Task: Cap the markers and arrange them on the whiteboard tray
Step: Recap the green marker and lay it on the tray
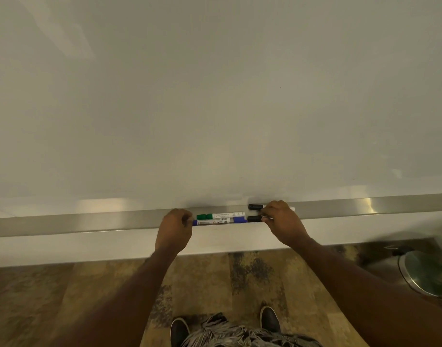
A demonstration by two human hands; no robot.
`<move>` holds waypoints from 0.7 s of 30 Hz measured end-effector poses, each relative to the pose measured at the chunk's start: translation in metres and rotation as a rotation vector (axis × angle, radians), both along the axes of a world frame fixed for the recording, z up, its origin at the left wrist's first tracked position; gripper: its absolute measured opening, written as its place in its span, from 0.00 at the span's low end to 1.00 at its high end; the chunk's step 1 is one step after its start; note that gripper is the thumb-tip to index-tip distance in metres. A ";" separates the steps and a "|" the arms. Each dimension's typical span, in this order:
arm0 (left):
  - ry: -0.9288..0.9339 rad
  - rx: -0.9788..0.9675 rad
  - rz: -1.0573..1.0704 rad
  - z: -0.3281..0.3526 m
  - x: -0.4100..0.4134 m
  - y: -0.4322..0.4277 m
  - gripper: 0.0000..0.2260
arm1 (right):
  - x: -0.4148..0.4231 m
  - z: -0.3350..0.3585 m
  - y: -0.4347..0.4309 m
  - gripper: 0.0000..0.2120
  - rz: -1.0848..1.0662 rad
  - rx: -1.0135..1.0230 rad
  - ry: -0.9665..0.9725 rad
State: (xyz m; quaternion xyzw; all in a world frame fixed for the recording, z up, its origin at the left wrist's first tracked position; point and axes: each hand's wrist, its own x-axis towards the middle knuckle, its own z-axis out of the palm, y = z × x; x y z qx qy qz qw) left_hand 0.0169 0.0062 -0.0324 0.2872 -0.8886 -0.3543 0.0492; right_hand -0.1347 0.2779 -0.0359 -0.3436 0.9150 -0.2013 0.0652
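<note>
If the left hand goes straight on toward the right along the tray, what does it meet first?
The left hand would likely meet the blue marker first; its fingers already sit at that marker's left end. The green marker lies just behind, though depth is unclear.

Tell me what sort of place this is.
Probably an office or classroom. A large wall-mounted whiteboard has a metal tray holding a green marker and a blue marker, above patterned carpet.

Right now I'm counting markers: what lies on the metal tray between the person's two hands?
In the head view, between the left hand and right hand, the green-capped marker lies beside the blue-capped marker on the tray.
</note>
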 end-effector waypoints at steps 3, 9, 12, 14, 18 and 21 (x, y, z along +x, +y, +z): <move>-0.005 -0.056 -0.025 0.001 -0.004 -0.002 0.06 | 0.003 0.010 -0.022 0.08 0.051 -0.036 0.029; -0.064 -0.188 -0.135 0.008 -0.019 -0.001 0.09 | 0.013 0.024 -0.081 0.11 0.183 0.053 -0.042; -0.152 -0.253 -0.221 0.007 -0.024 0.000 0.10 | 0.018 0.021 -0.095 0.11 0.234 0.160 -0.017; -0.167 -0.263 -0.238 0.006 -0.026 -0.001 0.10 | 0.020 0.018 -0.101 0.11 0.264 0.209 0.024; -0.153 -0.233 -0.226 0.002 -0.029 -0.001 0.11 | 0.021 0.013 -0.109 0.15 0.289 0.245 0.067; -0.149 -0.221 -0.231 0.002 -0.031 -0.001 0.10 | 0.019 0.014 -0.111 0.12 0.288 0.256 0.083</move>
